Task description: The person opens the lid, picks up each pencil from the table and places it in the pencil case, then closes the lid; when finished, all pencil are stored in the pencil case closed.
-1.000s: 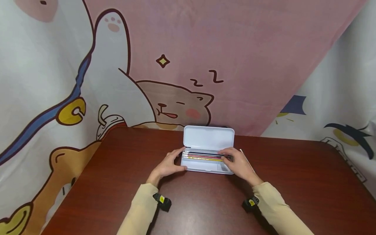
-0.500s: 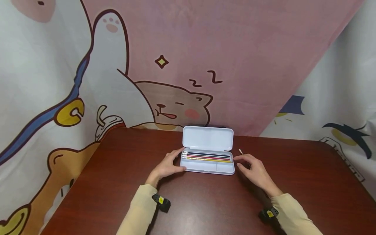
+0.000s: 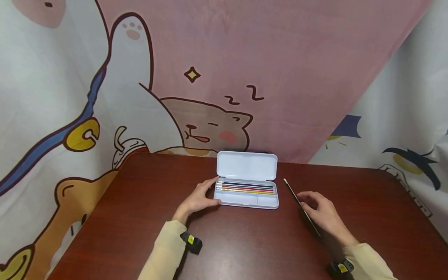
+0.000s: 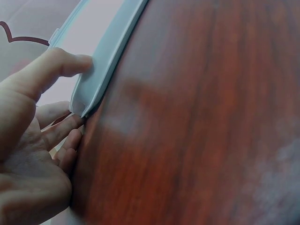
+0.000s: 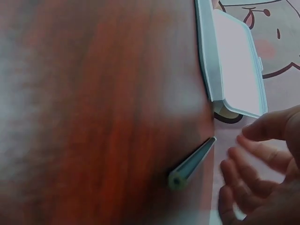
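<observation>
A white pencil case [image 3: 246, 166] lies open on the table, its lid tipped back. Several pencils [image 3: 245, 188] lie side by side in its rear compartment; the front compartments look empty. My left hand [image 3: 197, 200] grips the case's left end, thumb at the front corner and fingers behind; the left wrist view shows the thumb [image 4: 70, 64] on the case wall. A dark pencil [image 3: 295, 196] with a pale tip lies slantwise on the table, right of the case. Beside it my right hand [image 3: 323, 214] hovers with loosely bent fingers, apart from the pencil in the right wrist view.
The reddish-brown wooden table [image 3: 245, 241] reaches back to a cartoon-printed cloth [image 3: 297, 77] hanging behind it. The lid's back stands close to that cloth. Black wrist cameras are strapped to both sleeves.
My right hand has left the pencils in the case and moved right and nearer to me. The dark pencil, earlier mostly hidden by this hand, now lies uncovered. My left hand keeps its place.
</observation>
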{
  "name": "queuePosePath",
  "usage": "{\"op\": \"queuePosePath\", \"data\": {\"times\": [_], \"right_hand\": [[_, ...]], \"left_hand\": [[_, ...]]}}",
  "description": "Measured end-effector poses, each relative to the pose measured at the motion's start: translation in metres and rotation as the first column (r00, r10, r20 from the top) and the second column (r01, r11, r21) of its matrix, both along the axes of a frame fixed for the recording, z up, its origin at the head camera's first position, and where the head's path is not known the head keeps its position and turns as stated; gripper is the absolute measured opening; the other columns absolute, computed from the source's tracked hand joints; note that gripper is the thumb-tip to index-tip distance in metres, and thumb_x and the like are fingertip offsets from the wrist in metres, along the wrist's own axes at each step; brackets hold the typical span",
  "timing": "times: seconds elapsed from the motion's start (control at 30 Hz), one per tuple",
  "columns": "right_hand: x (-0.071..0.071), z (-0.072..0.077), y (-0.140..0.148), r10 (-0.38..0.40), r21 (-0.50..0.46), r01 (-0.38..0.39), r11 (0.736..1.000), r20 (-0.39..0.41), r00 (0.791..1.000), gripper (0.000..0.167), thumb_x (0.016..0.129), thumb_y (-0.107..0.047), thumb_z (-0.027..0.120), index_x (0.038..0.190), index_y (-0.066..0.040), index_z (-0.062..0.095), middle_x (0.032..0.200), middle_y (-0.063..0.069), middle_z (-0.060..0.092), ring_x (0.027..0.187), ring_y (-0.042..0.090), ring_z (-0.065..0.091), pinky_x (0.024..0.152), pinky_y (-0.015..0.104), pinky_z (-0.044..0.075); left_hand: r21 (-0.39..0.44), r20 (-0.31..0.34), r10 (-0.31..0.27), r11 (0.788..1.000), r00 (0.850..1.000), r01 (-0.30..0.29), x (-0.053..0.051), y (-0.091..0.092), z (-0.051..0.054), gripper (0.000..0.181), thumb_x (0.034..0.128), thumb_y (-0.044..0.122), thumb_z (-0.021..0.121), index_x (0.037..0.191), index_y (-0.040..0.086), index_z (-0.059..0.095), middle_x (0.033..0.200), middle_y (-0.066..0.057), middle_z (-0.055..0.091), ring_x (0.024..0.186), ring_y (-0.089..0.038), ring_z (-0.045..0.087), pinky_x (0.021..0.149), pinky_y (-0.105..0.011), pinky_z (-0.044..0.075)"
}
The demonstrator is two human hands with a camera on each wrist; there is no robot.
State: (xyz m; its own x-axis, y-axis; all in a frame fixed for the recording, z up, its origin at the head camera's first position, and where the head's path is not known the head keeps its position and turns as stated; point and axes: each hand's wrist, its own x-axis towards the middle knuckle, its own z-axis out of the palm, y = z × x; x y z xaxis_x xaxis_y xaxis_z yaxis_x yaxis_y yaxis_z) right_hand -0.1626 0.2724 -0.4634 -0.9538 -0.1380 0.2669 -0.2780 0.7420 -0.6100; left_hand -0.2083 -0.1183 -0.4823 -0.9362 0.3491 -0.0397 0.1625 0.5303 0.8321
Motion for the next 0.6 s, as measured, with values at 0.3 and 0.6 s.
{"op": "queuePosePath", "data": {"times": [0.3,0.6], "right_hand": [[0.011,-0.006,0.011,0.009,-0.011,-0.008,1.000,0.092,0.996,0.031,0.083,0.002,0.069,0.114,-0.001,0.063,0.096,0.009,0.065,0.075,0.010,0.058,0.060,0.027,0.044],[0.002,-0.013,0.014,0.001,0.012,-0.003,1.000,0.161,0.987,0.032,0.083,-0.003,0.072,0.113,0.003,0.061,0.085,0.004,0.057,0.066,0.012,0.049,0.054,0.028,0.037]], "left_hand": [[0.002,0.009,0.000,1.000,1.000,0.000,0.000,-0.001,-0.001,0.083,0.0773,0.023,0.077,0.150,0.014,0.038,0.145,-0.012,0.040,0.126,-0.031,0.035,0.101,-0.055,0.032],[-0.014,-0.003,0.001,1.000,1.000,-0.001,0.000,0.000,0.000,0.083,0.0776,0.023,0.077,0.150,0.014,0.037,0.144,-0.012,0.041,0.125,-0.031,0.037,0.101,-0.054,0.032]]}}
